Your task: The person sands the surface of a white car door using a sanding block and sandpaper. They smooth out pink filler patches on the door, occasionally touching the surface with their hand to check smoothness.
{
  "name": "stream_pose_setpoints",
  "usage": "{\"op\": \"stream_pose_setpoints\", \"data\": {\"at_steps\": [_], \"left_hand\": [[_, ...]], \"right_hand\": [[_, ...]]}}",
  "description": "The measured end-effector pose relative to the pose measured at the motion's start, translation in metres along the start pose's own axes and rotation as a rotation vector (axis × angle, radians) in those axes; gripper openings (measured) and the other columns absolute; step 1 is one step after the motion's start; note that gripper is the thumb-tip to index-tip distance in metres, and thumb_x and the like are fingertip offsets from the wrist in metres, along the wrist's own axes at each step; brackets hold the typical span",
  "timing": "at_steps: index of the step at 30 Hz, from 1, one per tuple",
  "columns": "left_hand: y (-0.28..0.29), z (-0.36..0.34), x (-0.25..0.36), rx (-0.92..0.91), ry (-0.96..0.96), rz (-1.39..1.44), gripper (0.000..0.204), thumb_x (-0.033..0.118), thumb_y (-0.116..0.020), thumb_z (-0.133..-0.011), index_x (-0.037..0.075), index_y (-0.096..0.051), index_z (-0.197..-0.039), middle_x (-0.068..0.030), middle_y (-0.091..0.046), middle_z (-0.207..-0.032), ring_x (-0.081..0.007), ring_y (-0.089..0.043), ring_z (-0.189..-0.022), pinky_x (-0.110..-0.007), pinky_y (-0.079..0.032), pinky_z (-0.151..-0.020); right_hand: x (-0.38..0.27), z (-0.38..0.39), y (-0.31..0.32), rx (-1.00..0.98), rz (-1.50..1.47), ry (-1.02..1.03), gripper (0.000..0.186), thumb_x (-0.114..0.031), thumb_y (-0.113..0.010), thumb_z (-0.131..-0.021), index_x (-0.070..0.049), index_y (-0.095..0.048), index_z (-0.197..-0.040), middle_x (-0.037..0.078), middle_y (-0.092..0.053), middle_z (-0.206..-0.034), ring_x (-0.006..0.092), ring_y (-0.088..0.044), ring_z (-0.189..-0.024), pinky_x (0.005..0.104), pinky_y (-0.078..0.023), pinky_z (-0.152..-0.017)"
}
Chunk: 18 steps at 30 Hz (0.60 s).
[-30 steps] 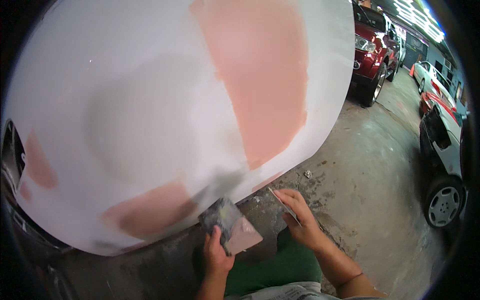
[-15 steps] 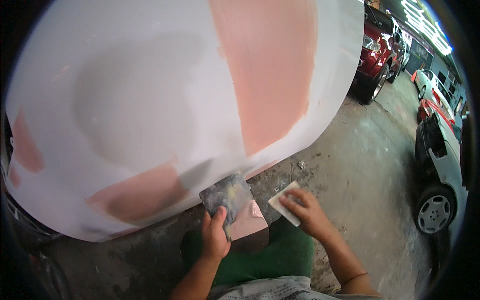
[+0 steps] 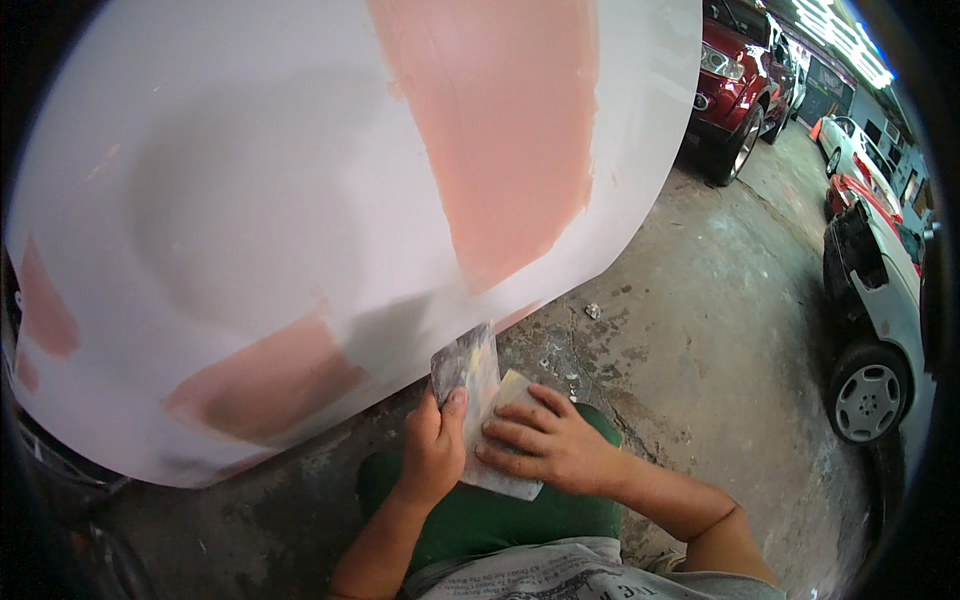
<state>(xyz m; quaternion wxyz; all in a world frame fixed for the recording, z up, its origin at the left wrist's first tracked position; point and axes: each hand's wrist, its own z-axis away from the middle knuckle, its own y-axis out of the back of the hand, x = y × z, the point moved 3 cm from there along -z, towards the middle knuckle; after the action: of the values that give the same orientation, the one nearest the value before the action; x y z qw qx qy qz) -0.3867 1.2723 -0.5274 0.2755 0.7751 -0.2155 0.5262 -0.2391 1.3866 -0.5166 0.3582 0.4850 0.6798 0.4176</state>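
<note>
My left hand (image 3: pixel 434 452) grips a grey, smeared mixing board (image 3: pixel 468 362) by its left edge, thumb on top. My right hand (image 3: pixel 548 442) is closed on a cream-coloured filler spreader (image 3: pixel 512 388), pressed flat against the board's right half. Fingers cover most of the spreader, and little of the pink filler on the board shows. Just beyond the board lies a white car hood (image 3: pixel 250 190) with a long pink filler patch (image 3: pixel 510 140) and a smaller pink patch (image 3: pixel 270 380) near its front edge. Neither hand touches the hood.
A dark red car (image 3: pixel 735 75) stands beyond the hood at the upper right. Along the right side are a partly stripped silver car (image 3: pixel 895 310) and a white car (image 3: pixel 855 150) farther back. Stained concrete floor (image 3: pixel 700 330) runs between. My green-clad legs (image 3: pixel 490 525) are below the board.
My right hand has moved left, bringing the spreader onto the board over the pink filler. The board has tilted and turned. The whole view has shifted slightly.
</note>
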Motion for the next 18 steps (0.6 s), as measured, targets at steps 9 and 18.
{"op": "stream_pose_setpoints", "data": {"at_steps": [9,18], "left_hand": [[0.013,-0.008,0.013,0.127,0.093,0.273,0.030,0.017,-0.050,-0.105,-0.002,-0.053,-0.127,-0.0145,-0.062,-0.118,-0.0220,-0.061,-0.104,-0.036,-0.049,-0.094],[-0.012,0.005,0.004,0.191,0.430,0.918,0.034,0.013,-0.050,-0.103,0.002,-0.049,-0.135,-0.0111,-0.060,-0.127,-0.0239,-0.060,-0.115,-0.041,-0.048,-0.102]], "right_hand": [[-0.014,0.019,0.026,0.144,-0.188,0.010,0.048,-0.015,-0.059,-0.089,-0.028,-0.059,-0.135,0.012,-0.054,-0.134,0.0309,-0.052,-0.129,0.0565,-0.040,-0.108],[0.022,0.018,0.003,0.225,-0.612,-0.490,0.052,-0.017,-0.064,-0.086,-0.026,-0.059,-0.136,0.020,-0.053,-0.132,0.0365,-0.052,-0.127,0.0562,-0.037,-0.110]]}}
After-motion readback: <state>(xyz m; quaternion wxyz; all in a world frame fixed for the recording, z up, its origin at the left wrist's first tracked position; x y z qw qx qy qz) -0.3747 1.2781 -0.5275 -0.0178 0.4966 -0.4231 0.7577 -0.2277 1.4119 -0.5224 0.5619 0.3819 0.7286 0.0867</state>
